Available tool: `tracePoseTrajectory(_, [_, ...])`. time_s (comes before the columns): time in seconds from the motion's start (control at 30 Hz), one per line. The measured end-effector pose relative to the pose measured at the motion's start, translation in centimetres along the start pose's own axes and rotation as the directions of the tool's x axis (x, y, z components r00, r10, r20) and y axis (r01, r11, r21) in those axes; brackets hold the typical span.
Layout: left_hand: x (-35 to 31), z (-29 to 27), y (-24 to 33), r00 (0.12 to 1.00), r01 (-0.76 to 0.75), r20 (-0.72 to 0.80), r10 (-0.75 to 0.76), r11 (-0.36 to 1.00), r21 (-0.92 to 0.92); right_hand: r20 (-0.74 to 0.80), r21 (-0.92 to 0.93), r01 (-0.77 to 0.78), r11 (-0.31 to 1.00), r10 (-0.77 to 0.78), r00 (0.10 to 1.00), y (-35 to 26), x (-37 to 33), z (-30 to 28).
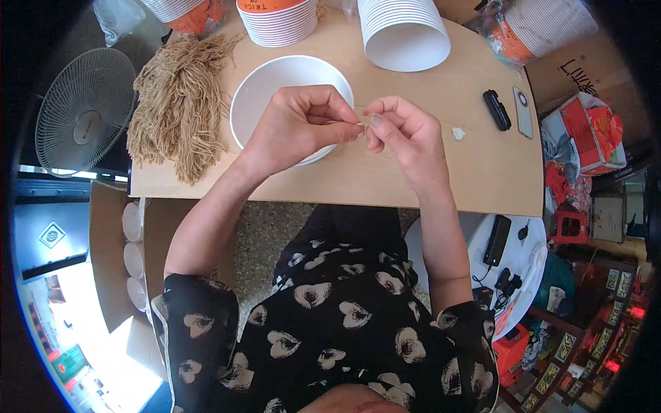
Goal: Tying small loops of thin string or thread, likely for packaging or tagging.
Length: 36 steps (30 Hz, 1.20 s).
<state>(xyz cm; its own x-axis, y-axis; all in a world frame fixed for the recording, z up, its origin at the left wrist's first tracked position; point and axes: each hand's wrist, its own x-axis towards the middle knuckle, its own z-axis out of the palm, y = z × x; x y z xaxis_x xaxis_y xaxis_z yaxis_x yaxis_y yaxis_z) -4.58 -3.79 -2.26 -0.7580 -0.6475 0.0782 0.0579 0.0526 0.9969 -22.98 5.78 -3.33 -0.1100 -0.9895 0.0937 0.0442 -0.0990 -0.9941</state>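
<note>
Over the wooden table, my left hand [297, 129] and my right hand [412, 141] meet fingertip to fingertip. Both are closed in a pinch on a short, pale, thin strand [361, 124], which looks like a bit of cord; most of it is hidden by the fingers. My left hand is above the near part of a white round tub [275, 74] and covers some of it. To the left lies a thick bundle of tan cords [180, 103], with loose ends hanging toward the table's near edge. A small white scrap [458, 133] lies right of my right hand.
At the back of the table [496, 186] stand an orange-and-white tub stack [279, 26] and a white stack lying on its side [406, 48]. A black device [496, 110] and a phone [522, 112] lie at the right. A fan [87, 113] and an open carton [113, 255] are left.
</note>
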Motion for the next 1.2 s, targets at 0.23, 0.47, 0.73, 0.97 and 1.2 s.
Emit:
tracePoseTrajectory(0.23, [-0.1, 0.1, 0.2, 1.000, 0.011, 0.019, -0.011, 1.000, -0.003, 0.072, 0.016, -0.016, 1.000, 0.015, 0.997, -0.1, -0.1, -0.1])
tracePoseTrajectory(0.47, [0.0, 0.1, 0.8, 0.999, 0.017, 0.048, -0.017, 1.000, 0.002, 0.102, 0.053, 0.006, 0.999, -0.012, 0.995, -0.1, -0.1, -0.5])
tracePoseTrajectory(0.73, [0.1, 0.2, 0.9, 0.997, 0.068, 0.033, -0.068, 0.998, 0.007, 0.068, -0.017, 0.035, 0.999, -0.033, 0.997, 0.3, 0.0, -0.8])
tracePoseTrajectory(0.97, [0.3, 0.3, 1.0, 0.984, 0.178, 0.030, -0.176, 0.964, -0.197, -0.305, -0.315, 0.206, 0.927, -0.304, 0.902, 0.3, -0.5, -0.2])
tracePoseTrajectory(1.2, [0.3, 0.9, 0.7, 0.991, 0.134, 0.001, -0.137, 0.973, -0.188, -0.158, -0.503, 0.337, 0.796, -0.468, 0.870, 0.0, -1.4, 0.9])
